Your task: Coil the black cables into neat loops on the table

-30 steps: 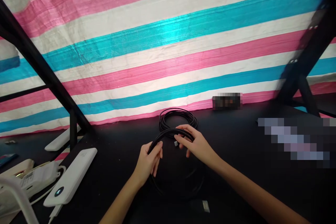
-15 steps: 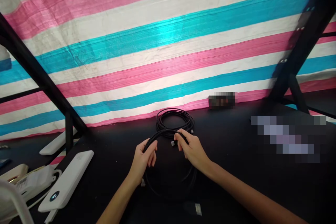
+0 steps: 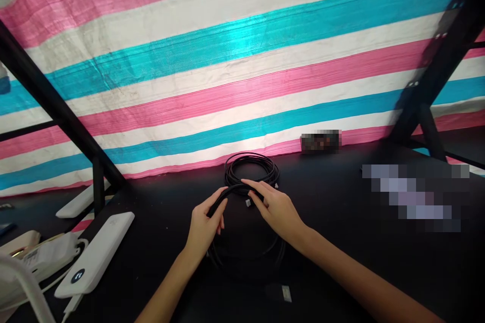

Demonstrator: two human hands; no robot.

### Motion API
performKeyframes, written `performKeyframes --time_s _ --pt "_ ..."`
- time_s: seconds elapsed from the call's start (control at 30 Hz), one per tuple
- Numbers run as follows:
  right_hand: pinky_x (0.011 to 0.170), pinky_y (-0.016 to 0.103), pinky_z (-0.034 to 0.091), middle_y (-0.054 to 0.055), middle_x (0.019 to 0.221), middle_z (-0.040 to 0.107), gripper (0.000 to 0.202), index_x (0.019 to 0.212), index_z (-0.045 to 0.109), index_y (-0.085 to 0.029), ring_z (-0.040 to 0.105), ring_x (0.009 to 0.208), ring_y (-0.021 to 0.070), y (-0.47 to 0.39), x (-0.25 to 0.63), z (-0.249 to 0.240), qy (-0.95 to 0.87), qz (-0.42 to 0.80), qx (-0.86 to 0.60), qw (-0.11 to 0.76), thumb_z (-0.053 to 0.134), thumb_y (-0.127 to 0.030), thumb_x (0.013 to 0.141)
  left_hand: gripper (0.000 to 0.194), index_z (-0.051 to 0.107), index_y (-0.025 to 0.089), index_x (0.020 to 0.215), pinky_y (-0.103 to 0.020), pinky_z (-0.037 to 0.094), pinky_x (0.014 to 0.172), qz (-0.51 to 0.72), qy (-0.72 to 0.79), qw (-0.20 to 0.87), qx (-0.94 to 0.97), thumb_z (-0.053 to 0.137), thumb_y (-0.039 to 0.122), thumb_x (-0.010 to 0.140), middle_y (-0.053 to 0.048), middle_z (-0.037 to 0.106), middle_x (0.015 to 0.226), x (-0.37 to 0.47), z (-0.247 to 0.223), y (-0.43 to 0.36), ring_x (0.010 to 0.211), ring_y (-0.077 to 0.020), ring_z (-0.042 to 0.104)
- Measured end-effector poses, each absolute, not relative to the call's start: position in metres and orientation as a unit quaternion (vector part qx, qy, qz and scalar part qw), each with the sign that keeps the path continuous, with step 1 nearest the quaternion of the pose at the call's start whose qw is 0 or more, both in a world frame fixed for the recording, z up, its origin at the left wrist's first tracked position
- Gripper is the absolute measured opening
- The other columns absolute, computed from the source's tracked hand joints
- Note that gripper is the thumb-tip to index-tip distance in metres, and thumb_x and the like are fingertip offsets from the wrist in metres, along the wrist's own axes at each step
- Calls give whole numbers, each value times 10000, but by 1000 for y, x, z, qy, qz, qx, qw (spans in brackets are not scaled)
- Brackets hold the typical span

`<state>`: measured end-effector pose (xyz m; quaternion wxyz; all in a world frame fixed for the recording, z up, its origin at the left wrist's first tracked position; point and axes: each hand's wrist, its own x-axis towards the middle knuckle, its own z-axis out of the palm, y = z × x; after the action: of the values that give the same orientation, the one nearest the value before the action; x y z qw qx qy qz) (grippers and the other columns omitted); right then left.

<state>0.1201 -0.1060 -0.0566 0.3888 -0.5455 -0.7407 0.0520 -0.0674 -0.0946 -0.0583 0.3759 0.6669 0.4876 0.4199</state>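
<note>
A looped black cable (image 3: 233, 189) is held up by both hands at the centre, its lower loops hanging dimly against the black tabletop. On its left side, my left hand (image 3: 206, 217) pinches the strands between thumb and fingers. My right hand (image 3: 275, 207) grips the top right of the same loops, fingers stretched along them. Just behind lies a second coil of black cable (image 3: 252, 164) on the table, with a small light connector (image 3: 248, 203) near its front edge. A silvery connector end (image 3: 286, 293) rests nearer to me, below the held loops.
At the left lie a white power bank (image 3: 96, 257), a white power strip (image 3: 49, 257) and another white slab (image 3: 81, 202). Black frame posts rise at both sides before a striped sheet (image 3: 242, 70). A blurred-out box (image 3: 321, 142) stands at the back, another blurred item (image 3: 413, 197) at the right.
My right hand has shifted slightly left along the held cable, its fingers now straighter. My left hand's fingers have moved a little closer to the top of the loops.
</note>
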Motion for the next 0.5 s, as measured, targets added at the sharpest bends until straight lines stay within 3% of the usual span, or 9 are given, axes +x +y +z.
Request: performKeyframes --time_s 0.1,0.3,0.4,0.5 --pt "677 258 473 22 1028 665 358 1232 544 -276 645 850 184 -104 121 -59 -756 41 -555 345 403 -205 911 433 616 221 1173 -200 357 427 382 526 308 694 523 426 803 55 472 421 -73 -64 -90 354 -90 442" --pt "722 315 491 43 1069 674 359 1209 570 -266 662 835 211 -103 125 -55 -765 47 -567 301 410 -187 898 318 670 321 1077 -228 390 519 351 554 163 737 522 403 807 29 589 498 -76 -63 -90 440 -128 539" --pt "665 290 505 36 984 691 344 1202 559 -260 646 605 134 -101 126 -53 -748 162 -533 362 398 -223 900 283 696 281 995 -215 364 443 407 544 221 700 572 406 773 9 650 607 -71 -57 -93 388 -106 504" --pt "425 230 455 19 837 671 355 1225 487 -221 558 406 91 -100 125 -52 -688 355 -471 423 393 -315 896 313 664 203 953 -190 215 304 476 516 364 612 571 441 772 53 507 419 -67 -51 -96 255 -70 352"
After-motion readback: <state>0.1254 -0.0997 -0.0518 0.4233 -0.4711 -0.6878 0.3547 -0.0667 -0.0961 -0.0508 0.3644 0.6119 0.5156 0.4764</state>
